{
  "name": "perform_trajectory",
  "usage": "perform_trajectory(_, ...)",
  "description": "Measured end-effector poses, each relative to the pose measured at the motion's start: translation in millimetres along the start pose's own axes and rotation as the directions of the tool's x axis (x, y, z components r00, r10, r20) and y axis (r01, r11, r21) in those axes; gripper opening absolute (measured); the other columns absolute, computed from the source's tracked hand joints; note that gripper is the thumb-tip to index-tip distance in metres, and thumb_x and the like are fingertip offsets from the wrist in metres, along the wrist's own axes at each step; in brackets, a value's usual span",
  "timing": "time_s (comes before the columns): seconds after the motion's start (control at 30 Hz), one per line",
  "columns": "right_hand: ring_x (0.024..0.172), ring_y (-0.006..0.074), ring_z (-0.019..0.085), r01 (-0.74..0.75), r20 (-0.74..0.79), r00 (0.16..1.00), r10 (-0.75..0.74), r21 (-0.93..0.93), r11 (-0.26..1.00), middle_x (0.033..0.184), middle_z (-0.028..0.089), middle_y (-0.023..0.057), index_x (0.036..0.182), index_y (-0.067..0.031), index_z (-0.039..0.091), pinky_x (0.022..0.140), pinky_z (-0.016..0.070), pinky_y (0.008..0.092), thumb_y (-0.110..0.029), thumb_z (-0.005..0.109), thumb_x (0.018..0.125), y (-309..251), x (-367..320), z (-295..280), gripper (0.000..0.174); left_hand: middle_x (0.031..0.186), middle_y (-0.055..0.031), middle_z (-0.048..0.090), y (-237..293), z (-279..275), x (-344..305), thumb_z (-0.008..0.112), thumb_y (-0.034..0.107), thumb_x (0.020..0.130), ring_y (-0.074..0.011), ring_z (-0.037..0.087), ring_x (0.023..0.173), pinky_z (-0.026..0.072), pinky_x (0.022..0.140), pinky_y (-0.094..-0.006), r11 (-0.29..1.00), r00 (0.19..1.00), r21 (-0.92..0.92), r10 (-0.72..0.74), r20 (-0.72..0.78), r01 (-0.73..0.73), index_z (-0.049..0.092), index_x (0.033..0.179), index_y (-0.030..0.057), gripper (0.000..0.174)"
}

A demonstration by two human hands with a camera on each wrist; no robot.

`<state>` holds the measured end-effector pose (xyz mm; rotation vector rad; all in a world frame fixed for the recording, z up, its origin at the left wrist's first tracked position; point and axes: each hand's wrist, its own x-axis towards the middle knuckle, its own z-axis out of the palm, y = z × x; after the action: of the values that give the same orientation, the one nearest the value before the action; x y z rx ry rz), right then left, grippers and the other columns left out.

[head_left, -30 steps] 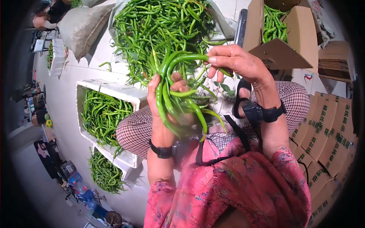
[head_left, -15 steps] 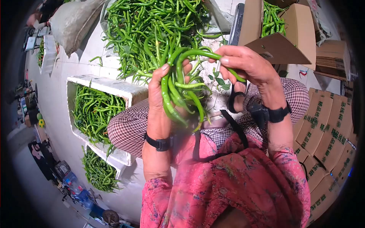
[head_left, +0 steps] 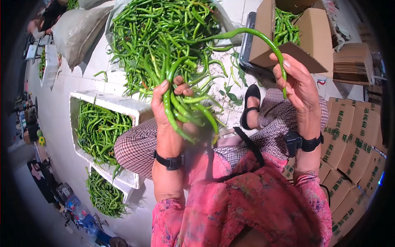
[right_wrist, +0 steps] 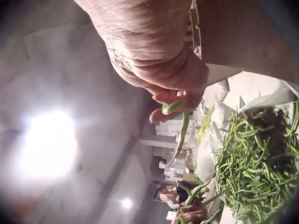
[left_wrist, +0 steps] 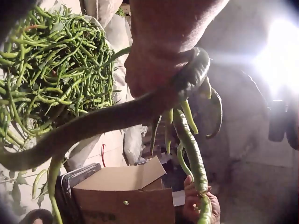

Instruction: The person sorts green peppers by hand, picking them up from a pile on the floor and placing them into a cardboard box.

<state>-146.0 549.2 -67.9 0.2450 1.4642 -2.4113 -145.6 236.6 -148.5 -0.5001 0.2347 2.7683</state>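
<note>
A bunch of long green chili peppers (head_left: 177,109) is gripped in my left hand (head_left: 161,108), the pods curving out past the thumb and fingers. My right hand (head_left: 302,84), raised to the right, pinches one long curved chili pepper (head_left: 263,36) near one end; its other end reaches left over the heap. In the left wrist view, a thick pepper (left_wrist: 93,123) from the bunch crosses in front of the hand. The right wrist view shows the pinched pepper (right_wrist: 180,140) hanging below my fingers. A big heap of green chilies (head_left: 160,33) lies ahead on a plastic sheet.
A white foam box (head_left: 111,96) of chilies stands at the left, with another pile (head_left: 105,193) below it. An open cardboard box (head_left: 317,37) holding chilies stands front right, beside a dark flat tray (head_left: 247,41). Printed cartons (head_left: 349,136) lie at the right; a full sack (head_left: 78,37) stands far left.
My right hand has moved right, away from the left hand, drawing one long pepper out of the bunch. The left hand keeps hold of the other peppers.
</note>
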Motion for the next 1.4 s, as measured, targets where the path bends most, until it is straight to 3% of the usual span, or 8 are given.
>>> perform_trajectory(0.2, 0.085, 0.0102, 0.059, 0.237, -0.216, 0.929, -0.299, -0.272, 0.933, 0.101, 0.061, 0.0115, 0.123, 0.0093, 0.049, 0.066, 0.0486, 0.0168, -0.018, 0.052, 0.095, -67.1, 2.7, -66.7, 0.039, 0.072, -0.0035, 0.044, -7.8, 19.6, -11.1, 0.055, 0.026, 0.084, -0.0152, 0.045, 0.069, 0.0466, 0.067, -0.0296, 0.989, 0.987, -0.071, -0.122, 0.102, 0.13, 0.049, 0.095, -0.0001, 0.029)
perform_trajectory(0.33, 0.104, 0.013, 0.057, 0.166, -0.4, 0.652, -0.644, -0.753, 0.636, 0.119, 0.059, 0.0086, 0.125, -0.0023, 0.054, 0.089, 0.0466, 0.0324, -0.03, 0.058, 0.092, -82.9, 15.9, -70.1, 0.043, 0.071, 0.0006, 0.04, -11.2, 20.7, -11.6, 0.058, 0.026, 0.084, -0.0107, 0.041, 0.065, 0.0437, 0.067, -0.0244, 0.992, 0.988, 0.037, -0.12, 0.1, 0.117, 0.043, 0.089, 0.005, 0.026)
perform_trajectory(0.47, 0.099, 0.0123, 0.061, 0.077, -0.097, 0.965, -0.245, -0.786, 0.614, 0.118, 0.061, 0.0054, 0.116, -0.0064, 0.063, 0.083, 0.0451, 0.0259, -0.024, 0.059, 0.089, -47.0, 6.2, 12.9, 0.032, 0.069, 0.0004, 0.036, -20.0, 28.4, -14.4, 0.057, 0.024, 0.083, -0.0099, 0.037, 0.062, 0.0399, 0.063, -0.0244, 0.98, 0.968, -0.006, -0.197, 0.156, 0.2, 0.041, 0.085, 0.0046, 0.025)
perform_trajectory(0.63, 0.076, 0.0077, 0.057, -0.057, 0.051, 0.994, 0.101, -0.544, 0.837, 0.086, 0.064, 0.0008, 0.104, 0.0005, 0.065, 0.07, 0.0475, 0.0238, -0.018, 0.056, 0.092, 41.0, 19.6, 76.5, 0.024, 0.073, -0.0017, 0.041, -30.6, 23.9, -10.8, 0.055, 0.026, 0.086, -0.0115, 0.039, 0.062, 0.0415, 0.058, -0.026, 0.995, 0.997, 0.067, -0.07, 0.01, 0.069, 0.047, 0.093, -0.003, 0.031)
perform_trajectory(0.93, 0.063, 0.0174, 0.058, 0.019, 0.054, 0.997, 0.055, -0.865, 0.501, 0.069, 0.062, 0.0088, 0.086, 0.0002, 0.063, 0.059, 0.047, 0.0327, -0.036, 0.075, 0.073, 87.8, 31.5, 114.4, 0.04, 0.092, -0.0128, 0.064, -38.6, -14.7, 2.9, 0.058, 0.021, 0.089, -0.0227, 0.065, 0.084, 0.0555, 0.078, -0.0348, 0.959, 0.988, 0.27, -0.052, -0.144, 0.09, 0.057, 0.108, -0.0014, 0.029)
perform_trajectory(1.07, 0.067, 0.0168, 0.061, -0.11, -0.007, 0.991, 0.135, -0.623, 0.774, 0.076, 0.064, 0.009, 0.093, 0.0007, 0.062, 0.061, 0.0482, 0.0313, -0.026, 0.065, 0.083, 103.2, 33.3, 100.7, 0.029, 0.092, -0.0127, 0.064, -32.4, -26.1, 5.9, 0.058, 0.018, 0.09, -0.0229, 0.065, 0.088, 0.0554, 0.08, -0.0352, 0.961, 0.994, 0.276, 0.022, -0.107, 0.009, 0.057, 0.107, -0.0023, 0.027)
perform_trajectory(1.23, 0.066, 0.0111, 0.055, -0.148, 0.026, 0.989, 0.146, 0.223, 0.964, 0.085, 0.057, 0.0057, 0.103, 0.0015, 0.055, 0.061, 0.0469, 0.0238, -0.012, 0.052, 0.091, 70.1, 35.6, 67.5, 0.019, 0.081, -0.006, 0.056, -27.0, -16.4, 5.7, 0.059, 0.015, 0.086, -0.0138, 0.053, 0.073, 0.0476, 0.067, -0.0285, 0.967, 0.999, 0.254, -0.025, -0.039, 0.034, 0.056, 0.101, -0.0017, 0.023)
perform_trajectory(1.4, 0.057, 0.0007, 0.039, -0.099, -0.081, 0.992, 0.092, -0.092, 0.991, 0.077, 0.052, -0.0006, 0.104, -0.001, 0.057, 0.046, 0.0311, 0.0162, -0.026, 0.065, 0.088, 46.5, 62.2, 59.1, 0.03, 0.076, -0.0041, 0.051, -32.9, -11.9, 2.7, 0.061, 0.014, 0.083, -0.0127, 0.047, 0.069, 0.0414, 0.064, -0.0279, 0.922, 0.999, 0.383, -0.055, -0.003, 0.052, 0.055, 0.099, -0.0008, 0.022)
